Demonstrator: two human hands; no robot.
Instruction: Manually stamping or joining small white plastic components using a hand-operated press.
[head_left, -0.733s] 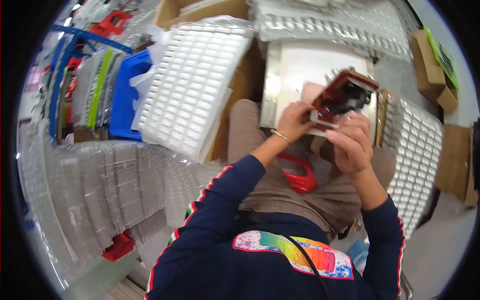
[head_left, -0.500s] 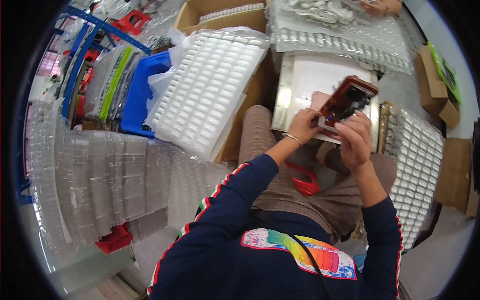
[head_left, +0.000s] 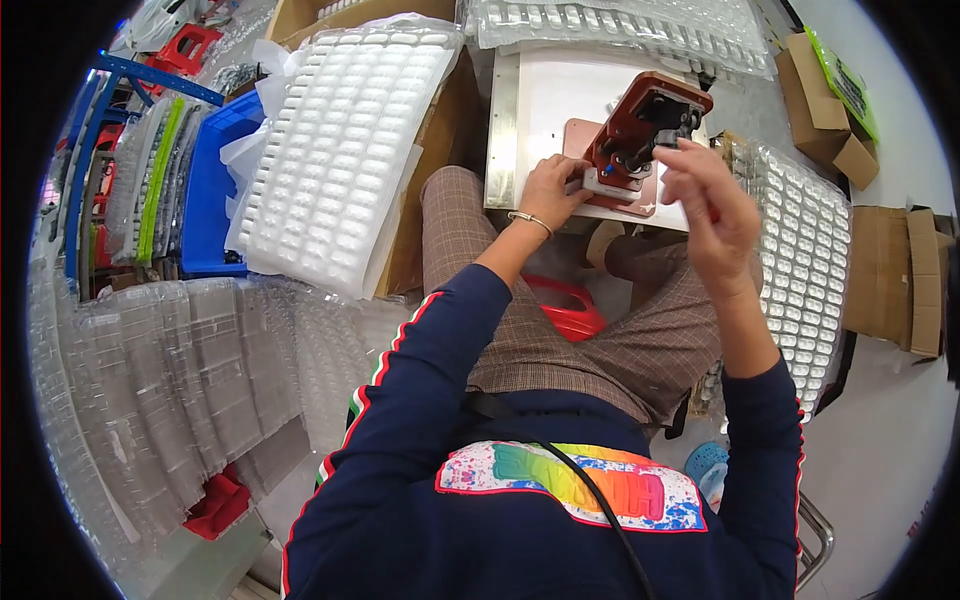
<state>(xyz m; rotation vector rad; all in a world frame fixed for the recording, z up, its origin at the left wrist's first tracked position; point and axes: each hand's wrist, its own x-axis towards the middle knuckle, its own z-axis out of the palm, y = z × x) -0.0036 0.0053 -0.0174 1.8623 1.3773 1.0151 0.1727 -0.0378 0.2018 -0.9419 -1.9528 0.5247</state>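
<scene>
The right hand (head_left: pixel 712 205) has lifted off the reddish-brown hinged press fixture (head_left: pixel 645 130) since a moment ago and now hangs just beside it, fingers loosely curled and spread, gripping nothing, while the view has swung down so the small white worktable (head_left: pixel 545 110) sits higher in frame. That table fills the space ahead of the seated person's plaid-trousered knees, with pale floor (head_left: pixel 880 440) off to the right and a red plastic stool (head_left: pixel 562 305) showing between the legs. Big picture first: stacks of clear plastic blister trays (head_left: pixel 150 400) sprawl across the lower left, compartments too blurred to read. Above them, a large white moulded tray (head_left: pixel 340 150) leans tilted against a brown cardboard box (head_left: pixel 430 130), its many small pockets filled with white pieces. A blue plastic crate (head_left: pixel 205 200) sits left of it, next to a blue metal rack (head_left: pixel 100 140). On the right, another clear compartment tray (head_left: pixel 800 240) holds rows of small white parts, and flattened cardboard cartons (head_left: pixel 885 270) lie beyond it. Now the fixture: it stands on a copper-coloured base plate (head_left: pixel 640 195) at the table's near edge, lid tilted open. The left hand (head_left: pixel 550 190), bracelet at the wrist, presses against the fixture's near left side, fingers bent on its base; whether they pinch anything small, I cannot tell.
</scene>
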